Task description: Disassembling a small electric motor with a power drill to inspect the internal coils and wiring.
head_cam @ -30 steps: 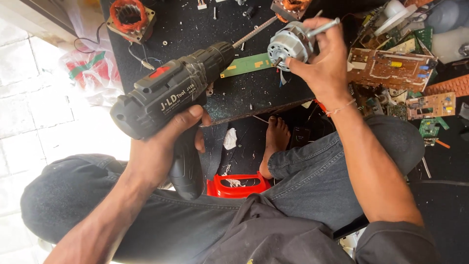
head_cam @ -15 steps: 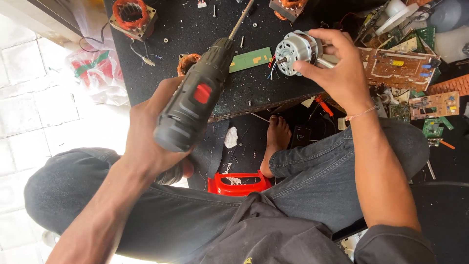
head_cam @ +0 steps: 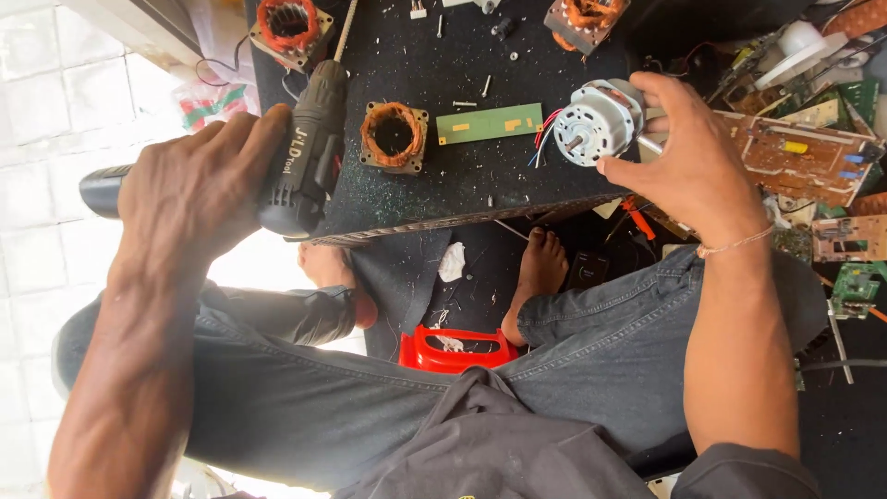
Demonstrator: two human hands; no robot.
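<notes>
The cordless drill (head_cam: pixel 300 157) lies at the left edge of the black work surface (head_cam: pixel 443 185), its long axis running from near to far and leaning slightly right, so the bit (head_cam: pixel 346 30) points away from the person toward the far edge. The left hand (head_cam: pixel 199 189) is wrapped shut around the drill's handle, whose butt sticks out to the left. To the right, over the near right corner of the surface, the right hand (head_cam: pixel 688 162) grips a small silver electric motor (head_cam: pixel 596 120) with curled fingers; the motor's short shaft faces the near left, and red and blue wires trail from its left side. Between drill and motor rest a copper-wound stator (head_cam: pixel 394 137) and a green circuit strip (head_cam: pixel 490 123). Another stator (head_cam: pixel 291 28) sits far left, just beside the bit. Circuit boards (head_cam: pixel 804 157) crowd the right. Below, a red stool (head_cam: pixel 457 349) shows between the person's bare feet.
</notes>
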